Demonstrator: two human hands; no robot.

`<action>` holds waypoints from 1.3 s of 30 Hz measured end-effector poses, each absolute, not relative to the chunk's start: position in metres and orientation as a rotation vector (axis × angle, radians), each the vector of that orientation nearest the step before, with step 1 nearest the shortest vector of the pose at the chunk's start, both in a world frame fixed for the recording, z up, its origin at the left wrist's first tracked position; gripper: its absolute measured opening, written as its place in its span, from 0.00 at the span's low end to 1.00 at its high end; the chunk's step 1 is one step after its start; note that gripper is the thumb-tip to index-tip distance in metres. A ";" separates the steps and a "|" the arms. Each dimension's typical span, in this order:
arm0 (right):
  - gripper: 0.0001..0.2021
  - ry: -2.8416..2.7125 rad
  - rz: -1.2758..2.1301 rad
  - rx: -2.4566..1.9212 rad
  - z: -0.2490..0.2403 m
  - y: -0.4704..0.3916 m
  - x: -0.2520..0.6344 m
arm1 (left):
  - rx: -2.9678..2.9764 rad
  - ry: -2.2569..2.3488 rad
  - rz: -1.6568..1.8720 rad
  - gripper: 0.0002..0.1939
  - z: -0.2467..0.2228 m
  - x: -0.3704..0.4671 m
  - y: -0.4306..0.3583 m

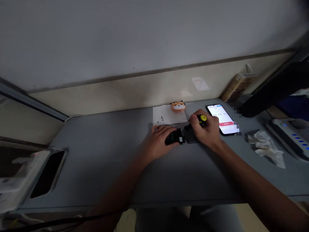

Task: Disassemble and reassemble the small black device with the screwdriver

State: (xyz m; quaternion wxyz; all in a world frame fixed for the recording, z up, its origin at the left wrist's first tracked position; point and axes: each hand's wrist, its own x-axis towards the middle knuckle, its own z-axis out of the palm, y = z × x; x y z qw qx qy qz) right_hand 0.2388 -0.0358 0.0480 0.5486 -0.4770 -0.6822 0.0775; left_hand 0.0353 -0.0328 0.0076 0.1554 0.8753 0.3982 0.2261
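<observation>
My left hand (159,141) is closed around a small black electronic device (172,138), which bears a white label at its right end, and holds it low over the desk. In my right hand (207,129) is a black screwdriver (202,120) with a yellow-capped handle. It leans with its dark shaft pointing down and left, close to the device's right end; whether the tip touches cannot be made out. Just behind my hands lies a white sheet of paper (166,115) with several tiny dark pieces, which look like screws, on it.
An orange animal-face case (178,106) sits on the paper's back corner. Right of my right hand lies a lit phone (220,120) showing a timer. Crumpled tissue (265,146) and a grey device (291,138) are farther right. Another phone-like device (48,174) is at far left.
</observation>
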 end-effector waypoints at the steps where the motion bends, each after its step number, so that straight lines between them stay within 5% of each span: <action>1: 0.13 -1.611 0.193 -1.138 0.049 -0.035 0.238 | 2.502 1.143 0.657 0.20 0.008 0.036 -0.033; 26: 0.15 -1.651 0.414 -1.059 0.054 -0.031 0.219 | 2.565 1.165 0.625 0.11 0.010 0.038 -0.035; 30: 0.11 -1.402 0.687 -0.940 0.051 -0.023 0.214 | 2.588 1.149 0.646 0.11 0.010 0.037 -0.035; 39: 0.22 -1.111 1.109 -0.785 0.048 -0.021 0.214 | 2.624 1.131 0.662 0.10 0.009 0.034 -0.037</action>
